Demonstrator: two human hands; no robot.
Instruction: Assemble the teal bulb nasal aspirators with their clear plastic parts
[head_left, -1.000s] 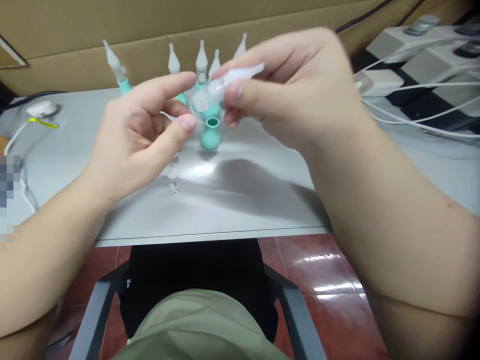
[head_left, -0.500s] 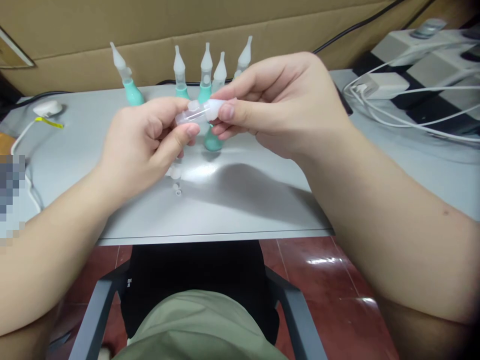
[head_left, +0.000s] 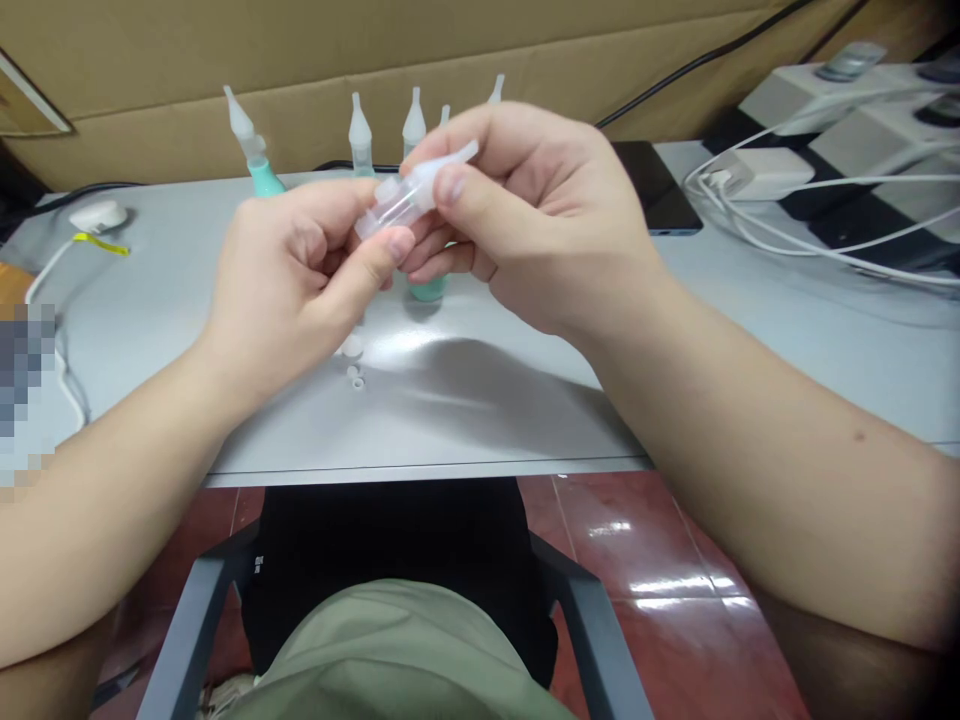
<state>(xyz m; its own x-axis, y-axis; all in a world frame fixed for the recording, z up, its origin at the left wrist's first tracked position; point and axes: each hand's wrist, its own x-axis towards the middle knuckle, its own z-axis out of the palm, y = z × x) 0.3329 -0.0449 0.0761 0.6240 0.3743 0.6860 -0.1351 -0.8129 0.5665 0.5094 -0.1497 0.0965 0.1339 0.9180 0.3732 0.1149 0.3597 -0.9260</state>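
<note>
My left hand [head_left: 281, 285] pinches the lower end of a clear nasal aspirator tube [head_left: 397, 208] between thumb and fingers. A white soft tip [head_left: 450, 165] sits at the tube's other end, gripped by my right hand [head_left: 547, 215], its thumb laid along the side. The tip points up and to the right. Just below my right fingers shows part of a teal bulb [head_left: 427, 290]; the rest is hidden. Small white parts [head_left: 352, 347] and a tiny ring [head_left: 358, 384] lie on the table in front of my left hand.
Several assembled nasal aspirators [head_left: 259, 165] with teal bulbs stand along the back of the grey table [head_left: 450, 440], partly covered by my hands. To the right are a dark phone [head_left: 660, 190], white cables and a white adapter [head_left: 769, 170]. A white cabled device [head_left: 97, 215] lies at left.
My right hand has shifted a little left and turned, so the tip now shows and points more upward. The phone behind my right hand has come into fuller view.
</note>
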